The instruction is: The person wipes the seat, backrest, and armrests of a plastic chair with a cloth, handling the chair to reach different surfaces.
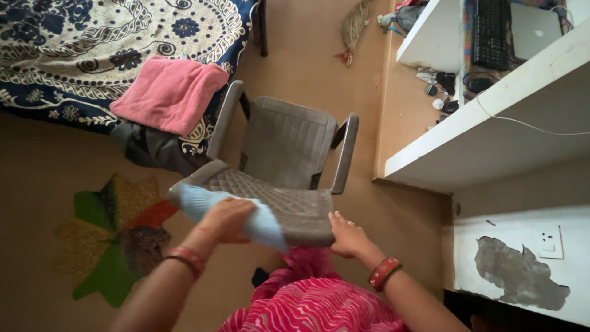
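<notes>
On the front left part of the grey plastic chair's (pixel 289 160) seat lies a light blue cloth (pixel 261 224), spread from the seat's left corner toward the middle of the front edge. The left hand (pixel 226 219) presses down on top of this cloth, fingers curled over it and gripping it, so the cloth shows on both sides of the hand. The right hand (pixel 347 235) rests on the chair's front right corner, just beside the cloth but not touching it; its fingers are spread flat and it holds nothing. Each wrist carries a red bangle (pixel 384 273).

Below the chair's front edge, between the two forearms, a pink patterned garment (pixel 313 298) worn by the person fills the bottom of the view. The chair stands on a tan floor (pixel 307 49), its backrest pointing away from the person and its two armrests running along either side of the seat.

Left of the chair, a bed with a blue and cream patterned bedspread (pixel 92 37) reaches almost to the left armrest, and a folded pink towel (pixel 169 92) lies near its edge, with dark grey fabric (pixel 153 147) hanging beneath it. Further left of the chair's front, a multicoloured star-shaped mat (pixel 117 233) lies on the floor. Right of the chair, a white tabletop (pixel 491 129) carries a black keyboard (pixel 491 31) and a silver laptop (pixel 534 27). Beyond the chair's backrest, a broom (pixel 355 27) lies on the floor.
</notes>
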